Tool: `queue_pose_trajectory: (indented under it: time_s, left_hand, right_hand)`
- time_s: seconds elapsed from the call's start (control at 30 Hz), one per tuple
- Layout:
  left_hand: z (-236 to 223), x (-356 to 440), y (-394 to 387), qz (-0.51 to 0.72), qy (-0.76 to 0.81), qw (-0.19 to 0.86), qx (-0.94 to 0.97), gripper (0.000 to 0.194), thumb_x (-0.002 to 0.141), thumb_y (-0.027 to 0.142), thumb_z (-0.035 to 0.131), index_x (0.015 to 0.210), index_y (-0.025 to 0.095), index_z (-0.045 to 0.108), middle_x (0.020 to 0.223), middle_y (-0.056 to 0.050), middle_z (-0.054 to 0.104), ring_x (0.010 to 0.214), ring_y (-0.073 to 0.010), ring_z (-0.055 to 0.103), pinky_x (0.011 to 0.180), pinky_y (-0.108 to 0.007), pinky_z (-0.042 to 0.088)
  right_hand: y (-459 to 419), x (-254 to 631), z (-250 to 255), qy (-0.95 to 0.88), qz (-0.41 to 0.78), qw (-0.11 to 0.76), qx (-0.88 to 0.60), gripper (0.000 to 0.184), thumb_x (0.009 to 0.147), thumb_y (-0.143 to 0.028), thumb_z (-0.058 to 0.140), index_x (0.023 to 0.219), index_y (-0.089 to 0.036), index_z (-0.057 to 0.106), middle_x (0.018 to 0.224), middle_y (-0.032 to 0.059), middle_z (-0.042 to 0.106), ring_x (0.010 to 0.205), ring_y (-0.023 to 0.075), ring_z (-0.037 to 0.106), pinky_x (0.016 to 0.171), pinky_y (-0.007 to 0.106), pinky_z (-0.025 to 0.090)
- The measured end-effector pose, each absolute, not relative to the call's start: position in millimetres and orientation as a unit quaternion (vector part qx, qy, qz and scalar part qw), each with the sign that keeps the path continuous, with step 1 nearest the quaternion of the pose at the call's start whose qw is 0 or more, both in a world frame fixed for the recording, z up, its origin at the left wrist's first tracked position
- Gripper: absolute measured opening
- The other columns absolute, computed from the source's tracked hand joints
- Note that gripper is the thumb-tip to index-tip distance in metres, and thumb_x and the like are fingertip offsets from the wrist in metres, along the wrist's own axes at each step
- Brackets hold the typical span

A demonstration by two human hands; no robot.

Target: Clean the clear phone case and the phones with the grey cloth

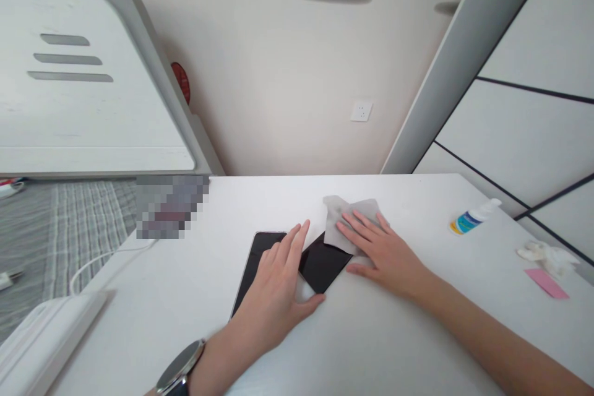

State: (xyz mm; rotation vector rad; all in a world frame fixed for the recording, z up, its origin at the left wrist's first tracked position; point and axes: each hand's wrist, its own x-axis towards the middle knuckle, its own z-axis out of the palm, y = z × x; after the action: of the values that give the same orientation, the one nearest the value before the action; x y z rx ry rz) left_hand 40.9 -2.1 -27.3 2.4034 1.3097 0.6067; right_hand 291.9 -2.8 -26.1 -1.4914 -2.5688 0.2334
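Well left of the black glass-fronted tablet point(322, 263), a thin white cable point(88, 269) curves over the edge of the white desk point(371, 346), near a rounded white plastic case point(46, 346); at the tablet's near edge, a round dark wristwatch point(180, 368) sits on the left wrist; the left hand point(273, 278) lies open on the tablet, palm down and fingers spread, clamped on nothing; just beside it, apart from it, the open right hand point(385, 253) presses flat on a crumpled grey cloth wipe point(357, 207) at the tablet's far end; well right of the tablet stand a small white bottle with a blue label point(476, 216), a crumpled white tissue point(542, 253) and a pink paper slip point(546, 283); uneven pressure could skid the tablet, and grit in the wipe could scratch its glass.
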Motion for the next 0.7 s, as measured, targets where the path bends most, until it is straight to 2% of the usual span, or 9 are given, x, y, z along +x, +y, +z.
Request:
queue_pose_trajectory:
  time_s: [0.13,0.2,0.3,0.4,0.47,0.53,0.63,0.7]
  left_hand:
    - [-29,40,-2,0.217,0.452,0.169,0.849,0.122,0.077,0.031,0.083,0.161,0.033,-0.005,0.165,-0.014,0.031,0.145,-0.0366,0.039,0.114,-0.056,0.039]
    - [-28,40,-2,0.219,0.450,0.168,0.849,0.121,0.078,0.031,0.082,0.162,0.032,-0.005,0.165,-0.015,0.030,0.146,-0.0366,0.038,0.115,-0.056,0.039]
    - [-26,41,-3,0.218,0.457,0.164,0.847,0.123,0.076,0.031,0.084,0.161,0.032,-0.004,0.163,-0.015,0.033,0.143,-0.0371,0.041,0.113,-0.056,0.040]
    - [-26,42,-3,0.219,0.457,0.162,0.847,0.123,0.075,0.030,0.085,0.161,0.032,-0.004,0.163,-0.015,0.033,0.143,-0.0373,0.042,0.113,-0.057,0.040]
    - [-28,42,-2,0.221,0.450,0.161,0.850,0.122,0.076,0.026,0.083,0.162,0.032,-0.004,0.164,-0.015,0.033,0.145,-0.0370,0.039,0.114,-0.057,0.039]
    - [-30,42,-1,0.224,0.446,0.157,0.852,0.121,0.076,0.024,0.081,0.162,0.032,-0.004,0.164,-0.015,0.033,0.146,-0.0369,0.038,0.114,-0.057,0.039]
    - [-30,42,-1,0.230,0.454,0.154,0.847,0.121,0.076,0.029,0.083,0.162,0.034,-0.003,0.163,-0.014,0.034,0.143,-0.0376,0.042,0.112,-0.057,0.040]
    - [-30,42,-2,0.229,0.460,0.155,0.844,0.121,0.076,0.030,0.084,0.162,0.035,-0.001,0.162,-0.014,0.036,0.140,-0.0377,0.045,0.111,-0.057,0.041]
  right_hand:
    - [-11,279,-25,-0.902,0.145,0.079,-0.399,0.100,0.084,-0.087,0.042,0.162,-0.029,0.018,0.169,0.0069,0.017,0.156,0.0310,0.017,0.125,0.062,0.011]
    - [-9,278,-24,-0.907,0.162,0.072,-0.381,0.091,0.088,-0.084,0.041,0.162,-0.035,0.019,0.169,0.0033,0.016,0.156,0.0282,0.019,0.126,0.061,0.011]
    - [-1,287,-24,-0.867,0.112,0.076,-0.479,0.076,0.096,-0.075,0.037,0.160,-0.035,0.026,0.169,0.0044,0.018,0.156,0.0296,0.018,0.124,0.065,0.011]
    - [-5,285,-24,-0.861,0.106,0.087,-0.490,0.089,0.089,-0.081,0.043,0.161,-0.031,0.026,0.169,0.0093,0.017,0.156,0.0343,0.015,0.123,0.066,0.011]
    - [-11,277,-23,-0.894,0.154,0.084,-0.412,0.098,0.084,-0.086,0.046,0.162,-0.032,0.021,0.169,0.0075,0.016,0.156,0.0332,0.016,0.125,0.064,0.010]
    - [-11,274,-22,-0.909,0.185,0.077,-0.365,0.093,0.086,-0.084,0.044,0.162,-0.035,0.019,0.169,0.0039,0.017,0.156,0.0298,0.018,0.126,0.060,0.010]
    - [0,285,-24,-0.881,0.147,0.080,-0.442,0.078,0.096,-0.075,0.037,0.161,-0.033,0.023,0.169,0.0037,0.019,0.156,0.0274,0.019,0.127,0.058,0.014]
    - [3,291,-26,-0.849,0.112,0.087,-0.509,0.081,0.096,-0.075,0.037,0.161,-0.028,0.025,0.169,0.0076,0.019,0.156,0.0298,0.017,0.126,0.059,0.016]
